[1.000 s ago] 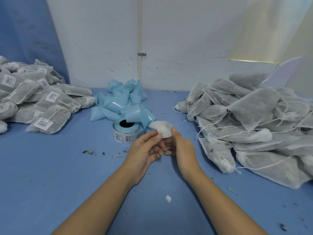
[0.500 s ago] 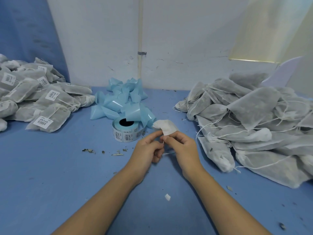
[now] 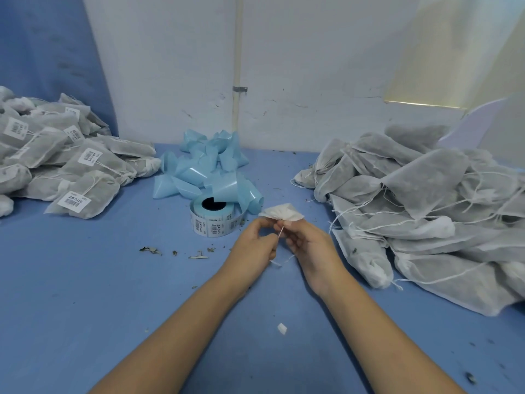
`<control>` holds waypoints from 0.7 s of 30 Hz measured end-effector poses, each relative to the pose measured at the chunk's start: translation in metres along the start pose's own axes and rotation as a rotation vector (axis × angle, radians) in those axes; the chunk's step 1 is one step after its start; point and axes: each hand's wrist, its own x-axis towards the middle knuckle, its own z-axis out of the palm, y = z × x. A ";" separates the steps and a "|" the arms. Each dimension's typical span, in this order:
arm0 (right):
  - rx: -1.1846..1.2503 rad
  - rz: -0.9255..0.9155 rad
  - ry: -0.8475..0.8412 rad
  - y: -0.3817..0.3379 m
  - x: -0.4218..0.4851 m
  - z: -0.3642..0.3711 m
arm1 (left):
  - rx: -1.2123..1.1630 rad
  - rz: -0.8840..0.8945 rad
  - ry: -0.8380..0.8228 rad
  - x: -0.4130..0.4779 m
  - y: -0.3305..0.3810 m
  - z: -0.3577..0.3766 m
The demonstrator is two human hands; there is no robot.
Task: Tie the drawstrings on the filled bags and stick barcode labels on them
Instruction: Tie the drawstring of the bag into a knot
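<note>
In the middle of the blue table my right hand pinches the gathered white neck of a filled bag, whose ruffled top sticks up above the fingers. The bag's body is hidden behind my hands. My left hand pinches the thin white drawstring just left of that neck, and a loose end of string hangs below between the hands. A roll of barcode labels stands just beyond my left hand.
A heap of unlabelled filled bags with loose strings lies on the right. Labelled tied bags are piled at the left. Curled blue backing strips lie behind the roll. Dried leaf crumbs and a white scrap lie on the table.
The hands have shifted slightly apart, and the drawstring now shows stretched between them with a loose end hanging below. The bag's ruffled top stays above my right fingers.
</note>
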 end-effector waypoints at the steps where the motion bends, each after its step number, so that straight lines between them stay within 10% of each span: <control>1: 0.017 0.010 -0.020 0.000 0.000 0.000 | 0.015 0.022 0.006 -0.001 -0.001 -0.001; 6: 0.034 0.061 -0.103 -0.003 -0.003 0.002 | 0.613 0.461 0.139 -0.004 -0.014 -0.019; 12: -0.397 -0.166 0.076 0.007 -0.002 0.007 | 1.076 0.577 0.190 0.001 -0.017 -0.020; 21: -0.991 -0.419 0.199 0.012 -0.005 0.004 | 1.045 0.687 0.279 -0.009 -0.004 -0.018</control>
